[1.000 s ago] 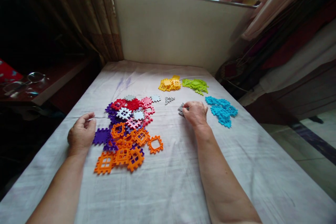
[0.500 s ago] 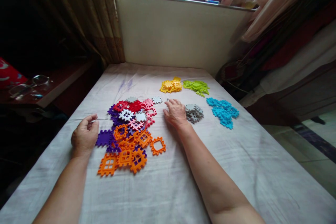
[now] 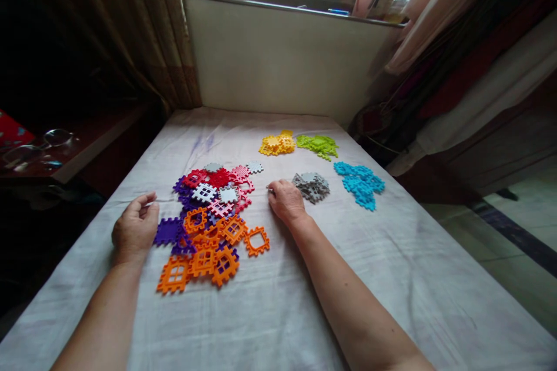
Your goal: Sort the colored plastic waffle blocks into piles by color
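Note:
My left hand [image 3: 136,226] rests on the sheet with its fingers loosely curled and apart, holding nothing, just left of a purple piece [image 3: 166,232]. A mixed pile spreads beside it, with orange pieces [image 3: 203,261] at the front and red pieces [image 3: 216,177], pink and white ones behind. My right hand [image 3: 285,200] lies between that pile and a grey pile [image 3: 314,186], its fingers curled in. Whether anything is under those fingertips is hidden.
Beyond lie a yellow pile [image 3: 278,144] and a green pile [image 3: 319,145], with a blue pile [image 3: 360,184] to the right. Glasses [image 3: 58,137] sit on a side table [image 3: 87,145] at the left. A wall stands behind the covered surface.
My right hand has drawn back a little from beside the grey pile, and its fingers have curled in. The view has shifted slightly. The left hand has stayed beside the purple piece.

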{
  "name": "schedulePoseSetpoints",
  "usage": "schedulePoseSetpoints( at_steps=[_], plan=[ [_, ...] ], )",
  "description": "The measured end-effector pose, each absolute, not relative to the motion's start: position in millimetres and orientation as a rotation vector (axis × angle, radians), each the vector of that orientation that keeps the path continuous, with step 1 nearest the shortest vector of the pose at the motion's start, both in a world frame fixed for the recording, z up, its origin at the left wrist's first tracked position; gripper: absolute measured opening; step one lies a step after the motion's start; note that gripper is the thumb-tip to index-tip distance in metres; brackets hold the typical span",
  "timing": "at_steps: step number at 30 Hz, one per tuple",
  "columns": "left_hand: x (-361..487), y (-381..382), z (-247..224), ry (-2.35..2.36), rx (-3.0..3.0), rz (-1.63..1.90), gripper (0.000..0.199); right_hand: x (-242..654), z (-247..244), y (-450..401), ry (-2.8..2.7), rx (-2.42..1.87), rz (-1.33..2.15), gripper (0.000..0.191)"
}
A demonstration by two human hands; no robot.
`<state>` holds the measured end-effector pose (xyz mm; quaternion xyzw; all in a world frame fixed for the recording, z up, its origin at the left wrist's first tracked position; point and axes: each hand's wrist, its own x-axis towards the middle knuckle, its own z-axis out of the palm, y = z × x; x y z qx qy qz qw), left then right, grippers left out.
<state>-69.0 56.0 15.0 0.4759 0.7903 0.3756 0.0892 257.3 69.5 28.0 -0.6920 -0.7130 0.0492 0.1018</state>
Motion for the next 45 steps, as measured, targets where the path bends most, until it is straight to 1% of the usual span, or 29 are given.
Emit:
schedulePoseSetpoints(
  at_steps=[4,8,13,17,20,24,31,35,41,45],
  plan=[
    [-67.5,55.6,16.9,2.367,1.418,1.140,0.036,269.3,27.9,58.9,-2.055,-1.911,0.167,0.030],
    [-68.1,56.2,17.2,2.348,1.423,1.142,0.035,302.2,37.6,61.6,-1.765,-1.842,0.040,0.030],
    [-70.5,57.1,13.4,2.349,1.448,1.130,0.036,358.7,33.6,65.6,-1.309,-2.014,-0.013,0.030],
    [-71.6,57.1,10.8,2.352,1.470,1.152,0.036,375.5,18.6,65.4,-1.205,-2.136,0.016,0.029],
    [-71.1,56.8,11.7,2.359,1.462,1.139,0.035,369.9,14.6,65.2,-1.232,-2.198,0.041,0.028],
    [-69.1,56.6,14.7,2.368,1.446,1.094,0.039,359.9,17.5,65.0,-1.288,-2.216,-0.012,0.028],
    [-71.7,57.0,11.6,2.348,1.471,1.138,0.034,353.1,18.4,67.3,-1.343,-2.125,-0.126,0.027],
    [-75.9,57.9,4.8,2.342,1.489,1.147,0.035,336.9,22.0,67.6,-1.421,-2.064,-0.139,0.028],
    [-77.8,59.2,1.0,2.312,1.500,1.192,0.037,279.8,28.5,86.6,-1.865,-1.787,0.055,0.034],
    [-76.6,59.0,2.7,2.315,1.481,1.195,0.038,248.0,27.7,122.9,-2.031,-1.803,0.207,0.051]
  ],
)
